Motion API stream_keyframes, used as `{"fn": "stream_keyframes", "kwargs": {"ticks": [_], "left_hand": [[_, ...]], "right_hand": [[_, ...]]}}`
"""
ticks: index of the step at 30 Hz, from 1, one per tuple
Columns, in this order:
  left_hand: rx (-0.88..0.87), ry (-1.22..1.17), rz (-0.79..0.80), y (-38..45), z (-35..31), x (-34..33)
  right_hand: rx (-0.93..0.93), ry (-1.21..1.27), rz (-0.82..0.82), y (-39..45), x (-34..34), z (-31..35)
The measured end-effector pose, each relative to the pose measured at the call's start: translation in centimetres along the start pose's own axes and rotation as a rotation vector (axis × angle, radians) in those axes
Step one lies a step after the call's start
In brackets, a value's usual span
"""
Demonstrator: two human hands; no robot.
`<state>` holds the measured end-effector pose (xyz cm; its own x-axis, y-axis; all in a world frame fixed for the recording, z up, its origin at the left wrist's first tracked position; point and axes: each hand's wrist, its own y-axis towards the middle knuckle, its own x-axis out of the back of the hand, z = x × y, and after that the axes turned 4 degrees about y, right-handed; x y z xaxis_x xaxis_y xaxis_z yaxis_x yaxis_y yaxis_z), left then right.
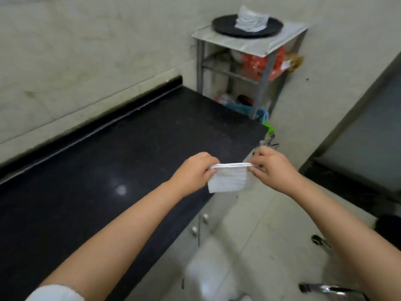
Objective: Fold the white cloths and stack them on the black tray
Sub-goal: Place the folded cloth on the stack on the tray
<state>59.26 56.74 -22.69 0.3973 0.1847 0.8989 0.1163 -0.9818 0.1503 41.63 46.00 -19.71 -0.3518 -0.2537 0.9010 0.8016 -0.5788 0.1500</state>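
Note:
A folded white cloth [227,180] hangs in the air just past the right edge of the black counter. My left hand [195,173] pinches its upper left corner and my right hand [271,168] pinches its upper right corner, so the folded top edge runs straight between them. At the back, a round black tray [223,29] lies on a small marble-topped rack, and a stack of folded white cloths [251,20] sits on the tray.
The black stone counter [108,170] fills the left and middle, against a tiled wall. The metal rack [264,72] stands at its far end with bags on its shelves. Cabinet doors [199,224] lie below the counter. A dark doorway [358,148] is at right.

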Motion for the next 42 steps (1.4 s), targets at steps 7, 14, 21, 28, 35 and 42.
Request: {"fn": "stream_keyframes", "kwargs": {"ticks": [7,14,21,28,35,42], "left_hand": [[-0.079,0.031,-0.045,17.1,-11.3,-1.1],[-0.151,0.173,-0.057,31.8,-15.2,0.4],[-0.102,0.259,-0.156,46.2,-13.2,2.8],[0.17,-0.078,-0.342,59.2,-9.1,7.7],[0.407,0.002,-0.539,69.2,-4.8,10.6],[0.612,0.212,-0.651,77.0,1.2,9.7]], "right_hand": [[-0.169,-0.032,-0.09,2.3,11.9,-14.2],[-0.13,-0.027,0.002,8.3,19.6,-23.6],[-0.035,-0.166,-0.062,22.7,25.8,-30.5],[-0.003,0.327,-0.141,39.0,30.4,-35.5],[0.132,0.432,-0.117,54.7,31.6,-38.6],[0.434,0.259,-0.206,67.9,27.0,-41.1]]}}
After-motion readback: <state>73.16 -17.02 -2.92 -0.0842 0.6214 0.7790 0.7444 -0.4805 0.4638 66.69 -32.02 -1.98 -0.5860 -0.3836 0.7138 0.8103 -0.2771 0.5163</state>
